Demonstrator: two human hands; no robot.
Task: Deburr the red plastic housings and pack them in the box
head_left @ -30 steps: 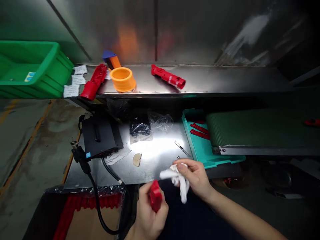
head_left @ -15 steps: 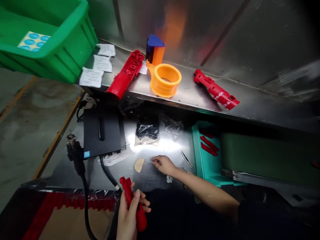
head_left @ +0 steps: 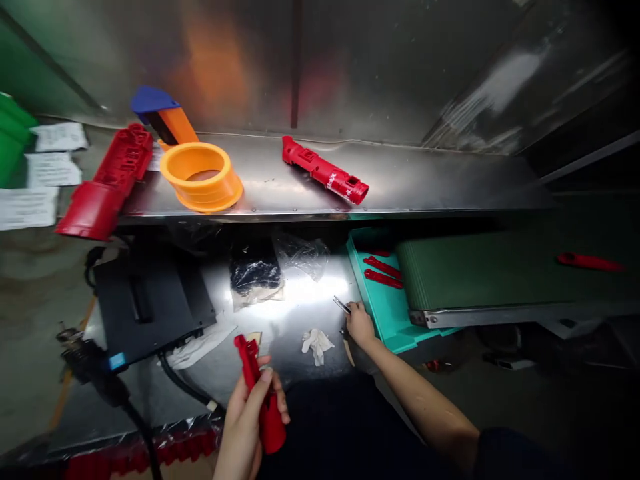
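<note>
In the head view my left hand (head_left: 250, 413) is wrapped round a red plastic casing (head_left: 270, 417), its narrow end pointing up and its wide round end down. On the metal bench, my right hand (head_left: 359, 325) has its fingers closed at the lower end of a slim silver pen-shaped tool (head_left: 341, 305); the rest of that tool is hidden by the fingers. Close to the right wrist lies a thin tool with a tan part (head_left: 349, 350). A crumpled white glove or cloth (head_left: 317, 346) lies between my hands. Behind the casing shows part of a tan disc (head_left: 254, 337).
A teal tray (head_left: 393, 333) with red strips stands beside a green conveyor belt (head_left: 475, 273) carrying a red part (head_left: 590, 261). On the shelf (head_left: 265, 190) are an orange ring (head_left: 200, 177) and red casings (head_left: 325, 171). A black box (head_left: 150, 293) sits at left.
My right hand has moved right, from beside the tan disc to the silver tool. My left hand still holds the red casing. The view has swung right, showing more of the belt.
</note>
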